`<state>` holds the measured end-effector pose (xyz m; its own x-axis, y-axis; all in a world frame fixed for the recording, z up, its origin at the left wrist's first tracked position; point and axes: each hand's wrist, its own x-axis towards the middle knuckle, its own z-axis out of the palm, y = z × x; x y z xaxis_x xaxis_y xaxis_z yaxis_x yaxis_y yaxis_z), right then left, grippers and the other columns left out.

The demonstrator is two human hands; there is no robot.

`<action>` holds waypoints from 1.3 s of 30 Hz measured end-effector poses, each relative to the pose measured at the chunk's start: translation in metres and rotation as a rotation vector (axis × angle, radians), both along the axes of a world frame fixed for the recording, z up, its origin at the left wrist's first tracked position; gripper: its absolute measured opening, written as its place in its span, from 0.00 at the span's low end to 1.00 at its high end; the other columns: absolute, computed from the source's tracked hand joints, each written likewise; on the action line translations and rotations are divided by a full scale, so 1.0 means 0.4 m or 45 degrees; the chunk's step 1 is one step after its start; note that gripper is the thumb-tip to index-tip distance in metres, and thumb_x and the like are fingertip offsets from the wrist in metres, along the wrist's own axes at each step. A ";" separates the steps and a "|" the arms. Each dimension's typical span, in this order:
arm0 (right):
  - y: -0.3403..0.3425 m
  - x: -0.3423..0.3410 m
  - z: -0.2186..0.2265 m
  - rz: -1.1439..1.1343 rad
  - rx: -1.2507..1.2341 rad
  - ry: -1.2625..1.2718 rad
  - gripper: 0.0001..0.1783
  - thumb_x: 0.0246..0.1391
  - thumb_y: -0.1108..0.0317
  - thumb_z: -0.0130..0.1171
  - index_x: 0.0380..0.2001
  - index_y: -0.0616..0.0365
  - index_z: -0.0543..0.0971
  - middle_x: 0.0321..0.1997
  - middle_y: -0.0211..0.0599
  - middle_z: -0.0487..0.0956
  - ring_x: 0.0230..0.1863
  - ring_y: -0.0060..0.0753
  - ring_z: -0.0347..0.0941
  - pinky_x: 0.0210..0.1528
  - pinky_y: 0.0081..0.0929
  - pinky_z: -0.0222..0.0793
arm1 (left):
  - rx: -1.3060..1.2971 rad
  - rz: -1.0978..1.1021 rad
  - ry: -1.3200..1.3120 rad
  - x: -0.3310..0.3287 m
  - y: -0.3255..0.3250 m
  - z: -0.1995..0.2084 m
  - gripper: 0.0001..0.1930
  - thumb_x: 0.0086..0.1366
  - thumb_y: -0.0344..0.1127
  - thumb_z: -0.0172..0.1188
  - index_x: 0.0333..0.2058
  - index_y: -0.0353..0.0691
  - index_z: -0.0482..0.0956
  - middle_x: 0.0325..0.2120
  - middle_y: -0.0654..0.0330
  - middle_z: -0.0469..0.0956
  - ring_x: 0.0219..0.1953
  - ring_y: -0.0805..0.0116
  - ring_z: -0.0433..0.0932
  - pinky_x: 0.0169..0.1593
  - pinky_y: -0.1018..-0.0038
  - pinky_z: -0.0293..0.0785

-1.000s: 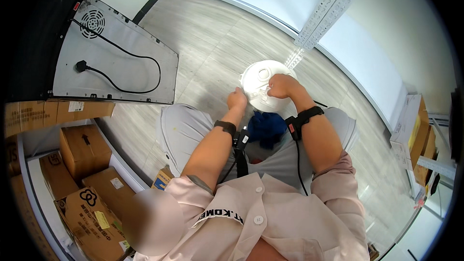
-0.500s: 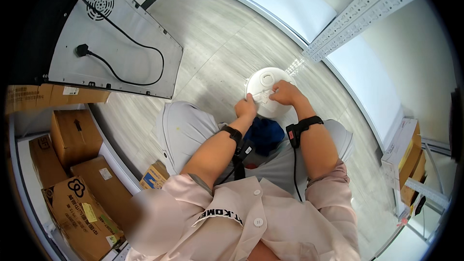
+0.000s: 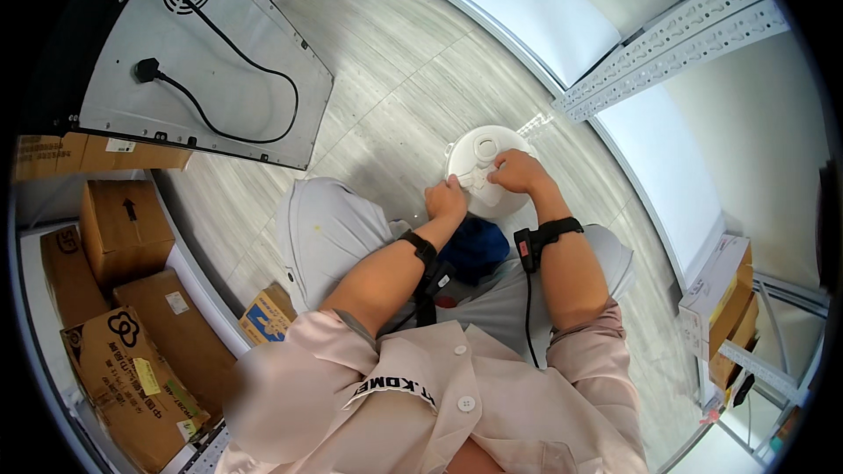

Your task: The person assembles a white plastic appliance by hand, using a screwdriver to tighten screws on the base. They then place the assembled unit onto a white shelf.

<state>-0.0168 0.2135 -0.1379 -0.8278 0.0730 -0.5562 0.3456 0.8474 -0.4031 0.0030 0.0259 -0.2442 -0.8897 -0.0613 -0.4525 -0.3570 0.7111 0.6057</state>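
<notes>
A round white appliance (image 3: pixel 499 202) with a raised ring on its lid stands on the floor in front of my knees. My left hand (image 3: pixel 446 200) is closed at its left edge, with the thumb and fingertips pressed on the rim. My right hand (image 3: pixel 520 173) lies over the top of the appliance from the right. Its fingers are curled and pinched near the middle of the lid; what is between them is too small to make out. A dark blue cloth-like thing (image 3: pixel 476 250) sits between my legs, just below the appliance.
A metal cabinet (image 3: pixel 219 53) with a black power cord (image 3: pixel 211 127) stands at the far left. Cardboard boxes (image 3: pixel 132 391) fill a shelf at the lower left. A yellow-and-blue carton (image 3: pixel 268 316) lies near my left knee. White shelving (image 3: pixel 672 61) runs along the right, with an open carton (image 3: pixel 716 298).
The view has shifted slightly. Both hands stay on the white appliance, with only a small shift of the fingers.
</notes>
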 end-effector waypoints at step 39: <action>0.128 -0.021 -0.067 -0.803 -0.383 0.263 0.30 0.53 0.48 0.70 0.45 0.67 0.86 0.48 0.53 0.86 0.50 0.46 0.83 0.54 0.38 0.76 | 0.272 0.353 -0.191 -0.093 0.005 -0.101 0.43 0.67 0.72 0.57 0.45 0.24 0.86 0.42 0.41 0.86 0.47 0.49 0.83 0.55 0.59 0.75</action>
